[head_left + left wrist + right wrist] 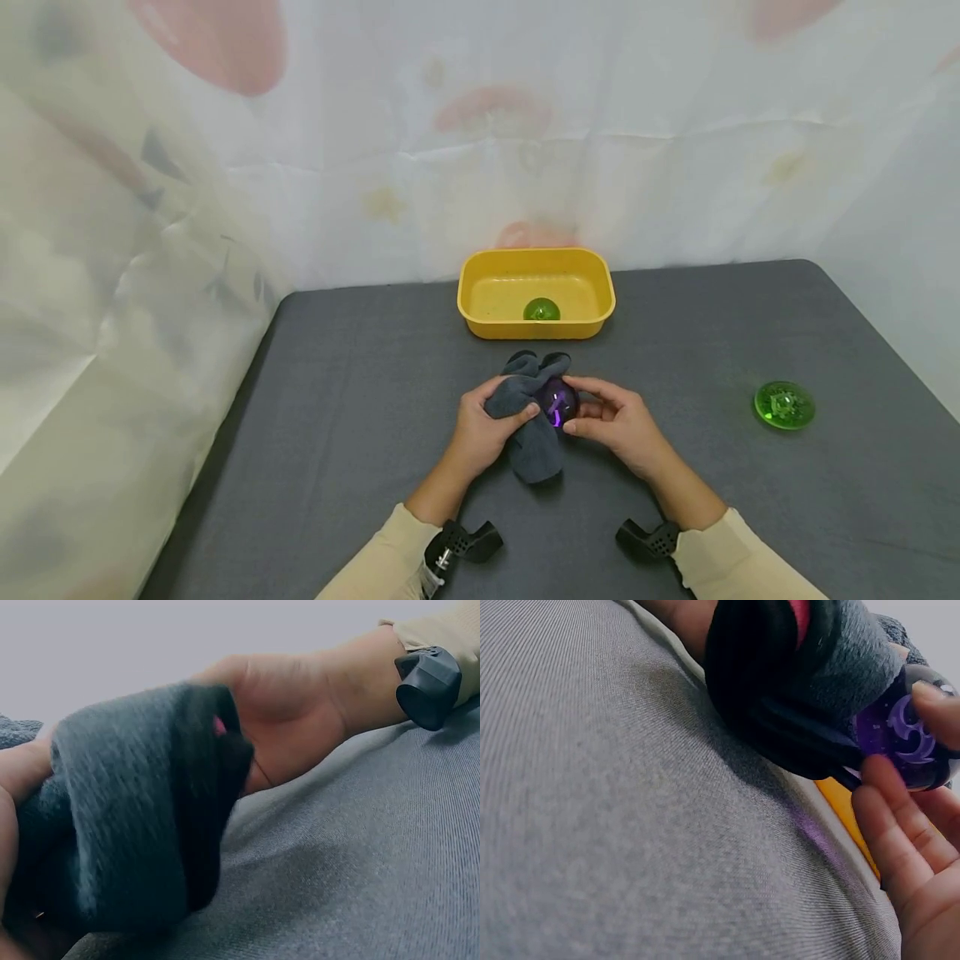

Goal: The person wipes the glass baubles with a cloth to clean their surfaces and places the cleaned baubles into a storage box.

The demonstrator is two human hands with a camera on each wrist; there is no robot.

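A shiny purple ball [558,403] with a swirl mark sits low over the grey bench [750,500]. The right hand [618,422] pinches it in its fingers. The left hand [480,425] grips a dark grey cloth [528,417] against it.

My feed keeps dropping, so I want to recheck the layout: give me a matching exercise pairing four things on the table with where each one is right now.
Things:
1. purple translucent ball
2. dark grey fleece cloth
3. green translucent ball
4. flat green translucent disc

Places:
A. inside the yellow plastic tub
B. alone on the grey table, off to the right
C. pinched in the right hand
D. gripped by the left hand, wrapped against the purple ball

Pairs: 1-C, 2-D, 3-A, 4-B
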